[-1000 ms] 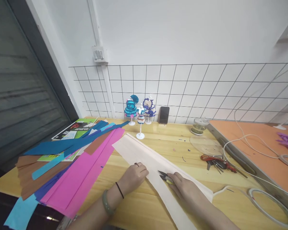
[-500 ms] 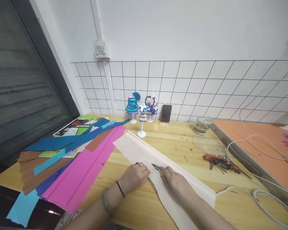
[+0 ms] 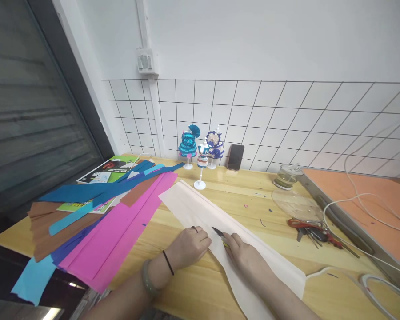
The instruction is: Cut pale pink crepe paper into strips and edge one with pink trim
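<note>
A long folded strip of white crepe paper point(image 3: 193, 209) lies slantwise on the wooden table point(image 3: 246, 195). My left hand point(image 3: 190, 246), fingers curled, presses on the paper's left edge. My right hand point(image 3: 245, 255) is closed round a small pair of thread snips point(image 3: 219, 233). The dark blades point up-left on the paper, just right of my left hand's fingertips.
Pink crepe paper point(image 3: 120, 231), blue and brown strips point(image 3: 83, 195) and a green booklet point(image 3: 106, 171) spread on the left. Small paper-dress figurines point(image 3: 201, 153) and a phone point(image 3: 235, 156) stand at the wire grid. A glass jar point(image 3: 286, 176), scissors and keys point(image 3: 311, 229), cables and a tape roll point(image 3: 383, 284) are on the right.
My right hand has slid the snips leftward along the white paper, closer to my left hand. The view has shifted a little, so the table contents sit further right.
</note>
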### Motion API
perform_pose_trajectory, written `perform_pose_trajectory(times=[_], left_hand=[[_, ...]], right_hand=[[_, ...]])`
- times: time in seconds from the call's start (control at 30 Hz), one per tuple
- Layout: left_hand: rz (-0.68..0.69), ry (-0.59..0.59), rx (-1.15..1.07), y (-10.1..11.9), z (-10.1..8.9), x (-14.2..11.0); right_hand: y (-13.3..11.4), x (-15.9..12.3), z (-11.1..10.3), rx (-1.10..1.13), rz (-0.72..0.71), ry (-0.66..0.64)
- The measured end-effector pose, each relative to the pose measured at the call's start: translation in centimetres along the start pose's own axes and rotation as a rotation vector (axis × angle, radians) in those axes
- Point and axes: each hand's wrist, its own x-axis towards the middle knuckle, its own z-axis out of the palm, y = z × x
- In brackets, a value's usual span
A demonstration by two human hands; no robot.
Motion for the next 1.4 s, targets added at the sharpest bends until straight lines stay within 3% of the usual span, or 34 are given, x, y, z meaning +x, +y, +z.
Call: perform_pose_trajectory(times=[0.4, 0.83, 1.07, 1.4], left_hand=[[0.009, -0.009, 0.0, -0.1, 0.2, 0.0], [0.021, -0.024, -0.018, -0.1, -0.1, 0.0], [0.022, -0.026, -0.013, -0.1, 0.0, 0.0], [0.015, -0.028, -0.018, -0.1, 0.1, 0.0]], right_hand=[[0.1, -0.2, 0.1, -0.014, -0.065, -0.047], [-0.1, -0.1, -0.8, 0.054, -0.077, 0.021], [0.6, 0.0, 0.2, 0.074, -0.06, 0.047], [0.4, 1.1, 0.1, 0.022, -0.062, -0.013]])
